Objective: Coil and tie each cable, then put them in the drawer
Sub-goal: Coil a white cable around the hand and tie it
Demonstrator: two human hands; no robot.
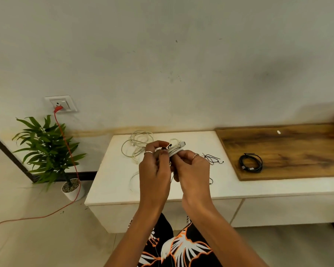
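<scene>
1. We stand at the long white desk [210, 187] against the wall; its drawer fronts below look closed, so nothing is being stowed yet.
2. On the right part of the desk lies a wooden board [289, 151], and on it a black cable [251, 163] already coiled into a bundle.
3. At the back left of the desk a loose white cable [136, 143] sprawls in open loops, not yet coiled.
4. We hold a coiled white cable [176, 149] up over the middle of the desk. Our left hand [154, 174] grips one side of the bundle with curled fingers; our right hand [193, 170] pinches the other side.
5. A thin black tie [169, 145] sticks up at the bundle by our left fingertips, so we judge the step in hand to be tying this cable.
6. More black ties [212, 158] lie on the desk just right of our hands.
7. The next move calls for cinching the tie tight while keeping the coil from springing open, then the loose white cable remains, and the drawer after that.
</scene>
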